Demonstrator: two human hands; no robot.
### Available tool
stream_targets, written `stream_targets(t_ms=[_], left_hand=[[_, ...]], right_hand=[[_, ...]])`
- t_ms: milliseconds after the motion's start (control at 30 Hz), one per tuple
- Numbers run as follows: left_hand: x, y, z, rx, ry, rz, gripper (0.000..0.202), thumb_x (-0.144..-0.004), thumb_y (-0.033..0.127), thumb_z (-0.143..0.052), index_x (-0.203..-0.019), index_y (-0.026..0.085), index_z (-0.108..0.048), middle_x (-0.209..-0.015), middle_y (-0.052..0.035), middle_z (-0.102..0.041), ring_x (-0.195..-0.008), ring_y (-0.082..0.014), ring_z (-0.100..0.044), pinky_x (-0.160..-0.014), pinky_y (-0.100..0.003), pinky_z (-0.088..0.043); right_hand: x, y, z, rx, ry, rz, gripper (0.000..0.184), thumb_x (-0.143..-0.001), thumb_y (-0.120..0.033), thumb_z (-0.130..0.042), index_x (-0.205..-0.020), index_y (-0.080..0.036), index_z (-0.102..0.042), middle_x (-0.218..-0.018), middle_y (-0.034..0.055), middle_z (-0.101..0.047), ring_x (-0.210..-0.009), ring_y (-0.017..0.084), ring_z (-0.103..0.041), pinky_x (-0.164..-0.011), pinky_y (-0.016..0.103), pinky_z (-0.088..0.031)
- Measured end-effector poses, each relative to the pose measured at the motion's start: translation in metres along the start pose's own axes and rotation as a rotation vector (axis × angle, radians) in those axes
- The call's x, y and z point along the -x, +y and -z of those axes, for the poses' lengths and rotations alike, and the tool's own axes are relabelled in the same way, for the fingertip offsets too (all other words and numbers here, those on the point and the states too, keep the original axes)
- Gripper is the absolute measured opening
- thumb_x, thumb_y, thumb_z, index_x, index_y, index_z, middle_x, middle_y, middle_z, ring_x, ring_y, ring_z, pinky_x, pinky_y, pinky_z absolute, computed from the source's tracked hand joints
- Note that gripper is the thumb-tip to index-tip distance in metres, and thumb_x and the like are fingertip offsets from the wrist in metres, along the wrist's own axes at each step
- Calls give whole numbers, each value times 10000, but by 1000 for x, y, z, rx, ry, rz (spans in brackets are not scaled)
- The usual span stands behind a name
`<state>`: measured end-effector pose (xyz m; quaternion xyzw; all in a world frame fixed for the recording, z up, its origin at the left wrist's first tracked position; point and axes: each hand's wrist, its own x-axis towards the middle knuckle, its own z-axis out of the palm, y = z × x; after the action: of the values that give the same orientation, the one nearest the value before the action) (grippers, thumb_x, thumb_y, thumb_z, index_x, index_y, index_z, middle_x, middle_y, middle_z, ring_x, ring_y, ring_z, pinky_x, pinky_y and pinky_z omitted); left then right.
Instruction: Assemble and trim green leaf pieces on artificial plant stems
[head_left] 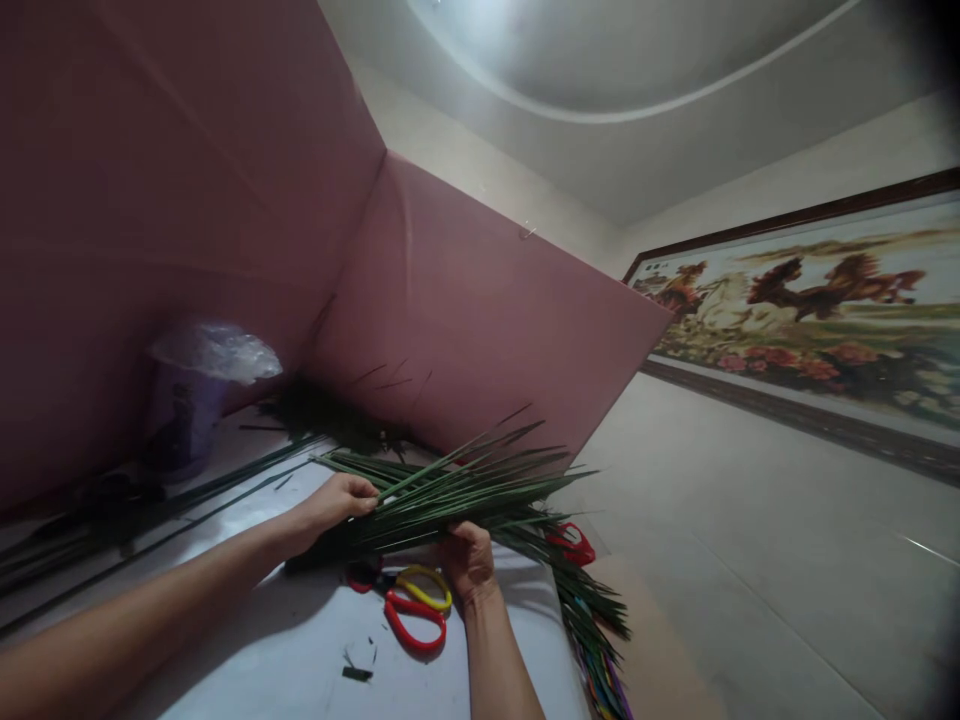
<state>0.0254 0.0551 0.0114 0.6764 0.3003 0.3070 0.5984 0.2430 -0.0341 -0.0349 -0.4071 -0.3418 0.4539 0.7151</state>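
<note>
A: Entry, bench view. Landmark is the red-handled scissors, lying flat on the white table.

B: Hands?

A: Left hand sits up and to the left of the scissors, fingers curled together, tips pinching into the near end of a bundle of long green leaf strips. Right hand is just right of the scissors, above the handles, fingers folded under and closed around the same bundle from below. Thumb position on the right: cannot tell.

B: Where does the bundle lie?

A: Just beyond the scissors, held slightly off the table, fanning out to the right, tips pointing toward the pink partition.

B: Other items?

A: A yellow-handled pair lies touching the red one, on its far side. A second red-handled tool is to the right, partly under leaves. More green strips run along the table well to the left. A purple container topped with clear plastic stands far left, against the partition. Coloured strips hang off the table edge, right and below. Small dark offcuts lie just left of the scissors, nearer me.
</note>
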Motion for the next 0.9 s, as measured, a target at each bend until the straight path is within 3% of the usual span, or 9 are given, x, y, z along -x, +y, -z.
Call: stream_targets(t_ms=[267,633,767,900], left_hand=[[-5,-2,2,-10,92,-77,238,-537,325,-625,-672,137,-684,-612,-13,-647,-616,-170,-545,-632,-271,-384],[-14,-11,7,-65,155,-115,257,-546,348,-648,-697,140,-652,-633,-12,-644,-633,-180,-561,-617,-274,-406],[-9,-3,5,-45,-7,-80,330,-557,360,-672,-794,132,-654,-719,-22,-669,-689,-194,-589,-641,-273,-424],[-3,2,2,-48,-210,33,312,-509,347,-710,-728,134,-649,-633,2,-650,-601,-184,-581,-577,-260,-417]], right_hand=[[4,-4,-8,-144,-83,-175,270,-709,-331,-629,-902,-146,-661,-962,78,-678,-803,231,-637,-627,335,-493],[-1,0,-7,-125,-15,-181,267,-687,-305,-698,-878,-124,-654,-824,49,-694,-606,157,-620,-501,243,-461],[0,-3,-14,-169,8,-126,298,-648,-261,-732,-902,-124,-660,-942,68,-691,-828,207,-642,-698,292,-512],[2,-5,-20,-195,37,-87,295,-609,-228,-765,-867,-124,-668,-898,58,-699,-862,217,-639,-798,331,-505]])
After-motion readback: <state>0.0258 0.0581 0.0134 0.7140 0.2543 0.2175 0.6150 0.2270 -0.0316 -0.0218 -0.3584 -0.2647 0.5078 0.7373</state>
